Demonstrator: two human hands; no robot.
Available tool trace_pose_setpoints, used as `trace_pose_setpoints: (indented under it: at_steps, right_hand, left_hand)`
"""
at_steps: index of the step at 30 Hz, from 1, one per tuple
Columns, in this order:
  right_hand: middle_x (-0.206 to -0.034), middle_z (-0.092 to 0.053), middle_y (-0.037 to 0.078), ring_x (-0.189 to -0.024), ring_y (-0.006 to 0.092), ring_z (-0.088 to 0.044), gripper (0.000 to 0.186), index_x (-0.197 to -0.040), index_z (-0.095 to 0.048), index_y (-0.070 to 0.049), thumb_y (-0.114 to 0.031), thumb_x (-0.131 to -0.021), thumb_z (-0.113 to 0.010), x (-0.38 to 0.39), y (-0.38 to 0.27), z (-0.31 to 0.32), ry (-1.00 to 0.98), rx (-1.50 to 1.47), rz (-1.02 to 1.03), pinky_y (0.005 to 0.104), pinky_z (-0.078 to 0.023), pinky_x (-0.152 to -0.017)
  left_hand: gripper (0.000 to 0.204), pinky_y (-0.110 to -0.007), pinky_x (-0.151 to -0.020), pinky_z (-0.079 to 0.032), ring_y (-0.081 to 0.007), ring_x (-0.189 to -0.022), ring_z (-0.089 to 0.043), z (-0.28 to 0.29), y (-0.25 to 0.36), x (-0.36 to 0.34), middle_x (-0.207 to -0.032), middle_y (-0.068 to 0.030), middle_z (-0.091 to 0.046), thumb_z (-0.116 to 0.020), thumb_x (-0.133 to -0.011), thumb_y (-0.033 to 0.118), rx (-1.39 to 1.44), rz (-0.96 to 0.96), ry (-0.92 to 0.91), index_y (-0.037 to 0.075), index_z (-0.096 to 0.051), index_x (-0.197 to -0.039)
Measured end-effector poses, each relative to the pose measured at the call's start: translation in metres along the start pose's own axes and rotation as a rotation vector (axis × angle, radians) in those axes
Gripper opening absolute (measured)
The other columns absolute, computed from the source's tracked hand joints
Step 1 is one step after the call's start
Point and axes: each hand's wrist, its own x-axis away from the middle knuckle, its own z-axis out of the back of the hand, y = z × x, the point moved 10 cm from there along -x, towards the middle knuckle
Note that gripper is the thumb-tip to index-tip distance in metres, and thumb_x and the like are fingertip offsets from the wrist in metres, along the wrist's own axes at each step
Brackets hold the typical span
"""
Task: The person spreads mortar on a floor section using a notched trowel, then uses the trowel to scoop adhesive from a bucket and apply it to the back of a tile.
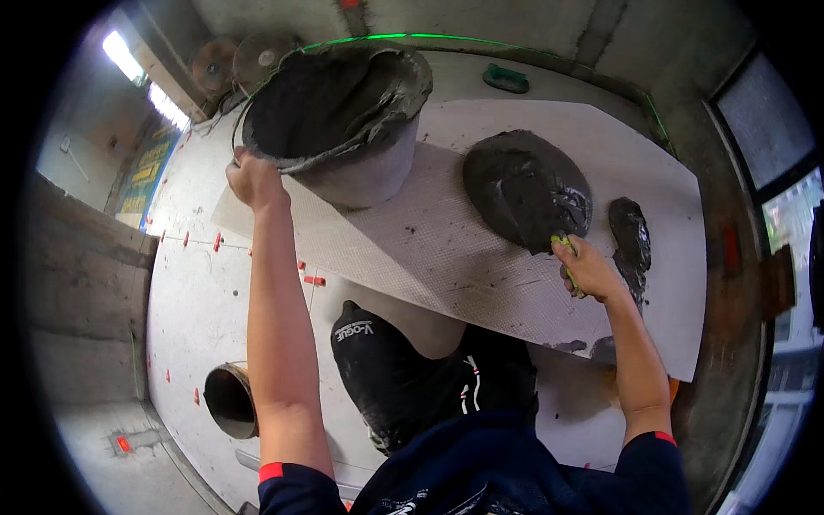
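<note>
My left hand (pixel 255 178) grips a large bucket (pixel 365 176) at the left side of its rim, close to the thin wire handle. Dark grey wet mortar coats the inside, and the bucket leans on the far left part of a big pale tile (pixel 481 296) with a textured face. My right hand (pixel 588 268) is closed round the yellow-green handle of a trowel (pixel 562 245). The trowel's blade is mostly hidden by mortar at the near edge of a round mortar heap (pixel 519 184) on the tile. A smaller mortar smear (pixel 631 240) lies to the right.
A green, mortar-stained block (pixel 505 78) lies beyond the tile. Red tile clips (pixel 315 281) stand along floor joints at the left. Near my left forearm lies an open cylindrical container (pixel 230 402). Bare walls and a window (pixel 764 120) border the area; a green laser line crosses the back.
</note>
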Motion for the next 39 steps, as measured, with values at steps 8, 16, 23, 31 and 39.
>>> trace_pose_setpoints:
  at_steps: [8,16,23,31,39]
  right_hand:
    - [-0.116,-0.062,0.022,-0.112,0.0329,-0.061,0.041,-0.119,-0.061,0.000,-0.034,-0.096,-0.058,0.003,-0.120,-0.005,0.384,0.553,0.442,0.0408,-0.045,-0.098]
    - [-0.073,-0.046,0.001,-0.069,0.0103,-0.042,0.033,-0.083,-0.053,-0.002,-0.031,-0.098,-0.060,0.052,-0.453,-0.158,0.094,0.324,1.087,0.0280,-0.037,-0.063]
    - [-0.084,-0.062,0.018,-0.077,0.0387,-0.060,0.044,-0.085,-0.054,-0.001,-0.041,-0.084,-0.072,0.006,-0.500,-0.280,-0.007,0.814,0.893,0.0472,-0.048,-0.070]
    - [-0.089,-0.056,0.018,-0.086,0.0419,-0.059,0.025,-0.095,-0.054,-0.004,-0.028,-0.092,-0.060,0.019,-0.529,-0.262,0.031,0.779,0.985,0.0519,-0.047,-0.074]
    - [-0.053,-0.028,-0.006,-0.045,0.0112,-0.026,0.040,-0.068,-0.046,-0.019,-0.043,-0.096,-0.062,-0.053,-0.525,-0.156,-0.261,-0.030,-0.118,0.0288,-0.025,-0.045]
  left_hand:
    - [0.039,-0.045,-0.078,-0.048,-0.0399,-0.086,-0.060,0.007,-0.009,-0.033,-0.093,-0.0264,-0.061,-0.049,-0.100,0.029,-0.514,-0.473,0.047,-0.009,-0.055,-0.096]
    - [0.043,-0.047,-0.096,-0.039,-0.0444,-0.109,-0.053,0.007,0.025,0.025,-0.114,-0.0276,-0.058,-0.043,-0.103,0.031,-0.040,-0.151,0.166,-0.009,-0.056,-0.116]
    - [0.026,-0.045,-0.085,-0.045,-0.0378,-0.098,-0.057,0.108,-0.035,0.055,-0.103,-0.0170,-0.063,-0.049,-0.098,0.022,-0.320,-0.081,0.177,0.006,-0.065,-0.112]
    - [0.045,-0.050,-0.086,-0.049,-0.0413,-0.102,-0.063,0.483,-0.070,0.367,-0.109,-0.0222,-0.066,-0.047,-0.094,0.043,-0.863,1.127,-0.123,0.004,-0.067,-0.105]
    - [0.029,-0.047,-0.087,-0.052,-0.0368,-0.100,-0.067,0.661,0.086,0.533,-0.105,-0.0193,-0.071,-0.054,-0.088,0.021,-1.260,1.403,-0.812,0.003,-0.074,-0.100]
